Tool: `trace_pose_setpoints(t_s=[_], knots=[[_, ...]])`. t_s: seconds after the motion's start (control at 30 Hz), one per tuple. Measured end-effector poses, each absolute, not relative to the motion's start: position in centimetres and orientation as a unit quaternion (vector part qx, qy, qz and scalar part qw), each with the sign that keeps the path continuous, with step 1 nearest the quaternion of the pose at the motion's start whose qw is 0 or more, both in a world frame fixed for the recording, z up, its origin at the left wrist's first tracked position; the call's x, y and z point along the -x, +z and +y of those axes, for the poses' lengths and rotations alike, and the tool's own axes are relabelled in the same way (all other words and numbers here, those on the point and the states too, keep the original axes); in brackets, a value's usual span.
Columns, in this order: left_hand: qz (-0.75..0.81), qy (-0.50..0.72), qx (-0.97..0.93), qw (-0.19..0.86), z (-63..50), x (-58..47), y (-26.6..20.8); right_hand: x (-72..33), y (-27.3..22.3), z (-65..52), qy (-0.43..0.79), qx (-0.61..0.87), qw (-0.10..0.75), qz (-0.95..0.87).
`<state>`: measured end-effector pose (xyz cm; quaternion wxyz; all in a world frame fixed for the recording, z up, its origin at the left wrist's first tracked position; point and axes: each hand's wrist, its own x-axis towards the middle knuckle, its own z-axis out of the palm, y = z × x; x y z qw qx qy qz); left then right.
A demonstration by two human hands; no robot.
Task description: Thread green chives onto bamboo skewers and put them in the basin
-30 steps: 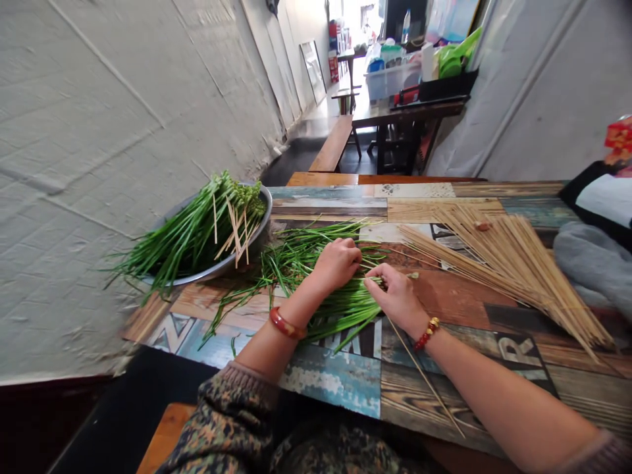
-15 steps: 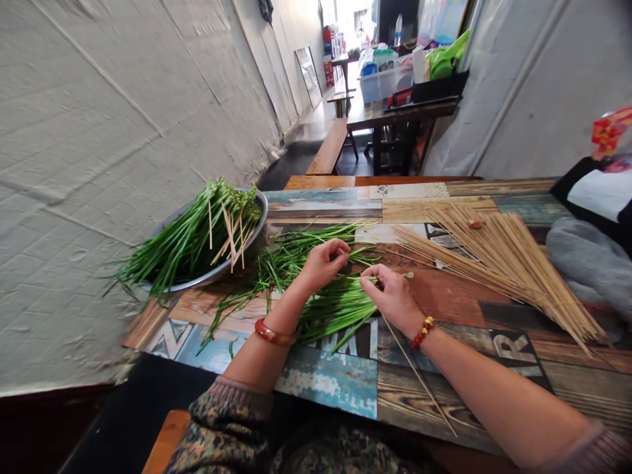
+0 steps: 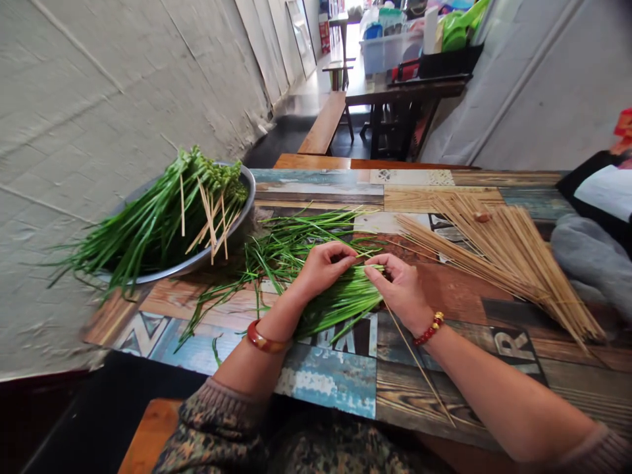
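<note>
My left hand (image 3: 326,268) is closed in a pinch, thumb against forefinger, at the pale end of a chive stalk. Close by on its right, my right hand (image 3: 401,289) grips a thin bamboo skewer (image 3: 419,362), whose long end slants down toward the table's front edge. A row of green chives (image 3: 345,303) with whitish ends lies side by side below my fingers, partly covered by them; the ends meet the skewer at my right fingertips. Behind my left hand spreads a pile of loose chives (image 3: 281,247).
A metal basin (image 3: 251,191) heaped with chives and short sticks stands at the left by the wall. Many bamboo skewers (image 3: 533,263) lie fanned out at the right, beside a grey plastic bag (image 3: 587,257). Farther back are a bench (image 3: 326,122) and a table with a plastic bin (image 3: 390,52).
My left hand has moved right and its fingertips now pinch close to my right hand. The right hand keeps its hold on the skewer. The view has tilted down slightly.
</note>
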<state>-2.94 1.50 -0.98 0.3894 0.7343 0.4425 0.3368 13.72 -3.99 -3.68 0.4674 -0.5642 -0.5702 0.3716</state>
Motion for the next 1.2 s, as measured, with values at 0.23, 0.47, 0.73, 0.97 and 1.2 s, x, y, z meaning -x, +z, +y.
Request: trace_pose_setpoints(t_s=[0.23,0.47,0.73,0.97,1.2], knots=[[0.432,0.332,-0.733,0.406,1.27,2.84,-1.16,-13.84,-3.92,-4.04,0.398,0.556,0.466,-0.561],[0.423,0.335,-0.73,0.419,1.12,2.77,-1.17,-13.89,-4.25,-4.08,0.412,0.554,0.465,-0.554],[0.42,0.336,-0.732,0.418,1.1,2.69,-1.31,-13.96,-4.2,-4.12,0.41,0.554,0.454,-0.565],[0.411,0.34,-0.736,0.416,1.02,2.66,-1.2,-13.97,-4.27,-3.99,0.395,0.56,0.448,-0.574],[0.39,0.341,-0.764,0.385,1.16,2.83,-1.51,-13.93,-4.22,-4.02,0.392,0.564,0.443,-0.576]])
